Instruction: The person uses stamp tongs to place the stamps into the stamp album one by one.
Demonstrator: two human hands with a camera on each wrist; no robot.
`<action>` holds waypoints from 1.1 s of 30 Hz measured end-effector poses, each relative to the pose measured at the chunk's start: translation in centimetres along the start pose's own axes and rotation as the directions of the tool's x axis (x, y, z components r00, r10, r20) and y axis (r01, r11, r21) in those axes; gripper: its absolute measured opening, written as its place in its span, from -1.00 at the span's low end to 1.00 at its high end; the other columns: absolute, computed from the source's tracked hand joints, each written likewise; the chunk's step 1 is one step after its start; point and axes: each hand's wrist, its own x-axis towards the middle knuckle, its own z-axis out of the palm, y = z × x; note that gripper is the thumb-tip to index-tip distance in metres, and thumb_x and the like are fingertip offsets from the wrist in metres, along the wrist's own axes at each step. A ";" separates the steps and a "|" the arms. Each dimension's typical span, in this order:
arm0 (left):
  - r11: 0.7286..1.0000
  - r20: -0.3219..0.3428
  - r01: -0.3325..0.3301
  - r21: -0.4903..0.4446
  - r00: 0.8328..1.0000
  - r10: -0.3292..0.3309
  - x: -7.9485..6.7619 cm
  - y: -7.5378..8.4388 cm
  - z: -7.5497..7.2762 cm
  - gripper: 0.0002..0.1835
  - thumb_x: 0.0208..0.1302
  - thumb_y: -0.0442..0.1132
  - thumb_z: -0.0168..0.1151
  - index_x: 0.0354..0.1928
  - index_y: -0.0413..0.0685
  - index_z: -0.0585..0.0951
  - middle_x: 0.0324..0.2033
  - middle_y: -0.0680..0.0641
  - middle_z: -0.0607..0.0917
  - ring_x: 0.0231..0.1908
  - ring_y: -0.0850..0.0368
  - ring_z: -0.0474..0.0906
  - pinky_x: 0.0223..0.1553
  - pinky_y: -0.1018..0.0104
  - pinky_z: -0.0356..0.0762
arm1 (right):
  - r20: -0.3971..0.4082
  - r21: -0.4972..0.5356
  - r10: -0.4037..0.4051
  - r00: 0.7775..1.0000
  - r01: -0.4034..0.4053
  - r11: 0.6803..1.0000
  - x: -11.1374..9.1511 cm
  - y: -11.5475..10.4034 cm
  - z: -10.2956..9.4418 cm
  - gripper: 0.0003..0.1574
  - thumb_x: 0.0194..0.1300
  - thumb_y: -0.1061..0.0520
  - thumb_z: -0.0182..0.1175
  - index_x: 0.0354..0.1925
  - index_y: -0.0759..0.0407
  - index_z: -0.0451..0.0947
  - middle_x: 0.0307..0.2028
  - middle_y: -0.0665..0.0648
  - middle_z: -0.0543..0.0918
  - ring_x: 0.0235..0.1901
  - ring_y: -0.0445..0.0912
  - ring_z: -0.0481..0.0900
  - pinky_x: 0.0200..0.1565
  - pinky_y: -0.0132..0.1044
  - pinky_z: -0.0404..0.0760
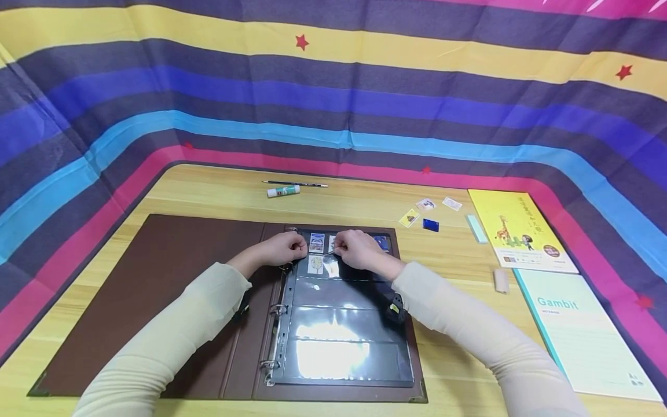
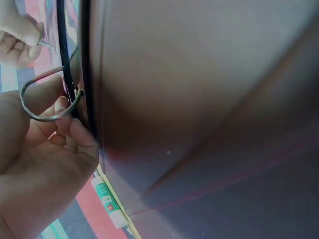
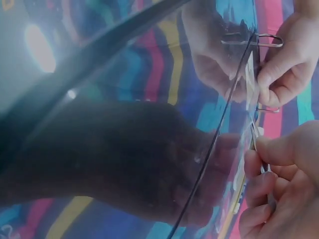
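Observation:
A brown ring binder [image 1: 156, 284] lies spread on the table, its black pocket page [image 1: 339, 292] on the right side. Stamps sit in the page's upper rows, among them a blue one [image 1: 316, 242] and a pale one with a tree-like picture [image 1: 315, 264]. My left hand [image 1: 285, 248] pinches the page's inner edge near the top, beside a metal ring [image 2: 23, 99]. In my right hand [image 1: 359, 250] is a pair of tweezers [image 3: 255, 137], gripped between thumb and fingers. Their tips point left, at the page's upper pockets close to the left fingertips.
Several loose stamps, one yellow [image 1: 409, 218], lie beyond the binder's right corner. A glue stick [image 1: 283, 191] and pencil [image 1: 307, 185] are behind it. To the right are a pale green strip [image 1: 476, 229], an eraser [image 1: 501, 281], a yellow booklet [image 1: 521, 226] and a notebook [image 1: 589, 336].

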 end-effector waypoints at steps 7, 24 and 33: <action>1.000 -0.001 0.005 0.009 1.000 -0.005 0.1 0.1 0.0 -0.91 0.13 -0.33 -0.03 -0.50 -0.14 0.40 -0.65 0.02 0.34 -0.60 0.18 0.27 -0.43 0.33 0.25 | 0.050 0.004 -0.036 0.998 0.036 0.999 0.1 0.3 -0.3 -0.90 0.02 0.21 0.07 -0.56 0.03 0.45 -0.61 -0.10 0.44 -0.62 -0.21 0.34 -0.54 -0.37 0.30; 1.000 -0.013 -0.006 0.020 1.000 0.006 0.1 -0.2 -0.1 -0.94 0.10 -0.30 0.04 -0.47 -0.11 0.45 -0.61 0.02 0.39 -0.55 0.18 0.30 -0.41 0.32 0.28 | -0.075 0.302 0.112 0.991 -0.084 0.950 -2.6 10.5 -6.6 -0.80 0.10 0.20 0.05 -0.29 0.29 0.36 -0.39 0.18 0.46 -0.39 -0.03 0.40 -0.33 -0.21 0.38; 1.000 -0.004 -0.008 0.004 1.000 0.008 0.0 -0.4 -0.2 -0.95 0.11 -0.31 0.02 -0.44 -0.12 0.45 -0.57 0.00 0.41 -0.55 0.17 0.31 -0.44 0.33 0.30 | -0.127 0.112 0.336 0.933 -0.323 0.940 -5.5 17.3 -9.2 -0.78 0.12 0.18 0.00 -0.32 0.36 0.35 -0.34 0.31 0.46 -0.34 0.09 0.40 -0.31 -0.11 0.33</action>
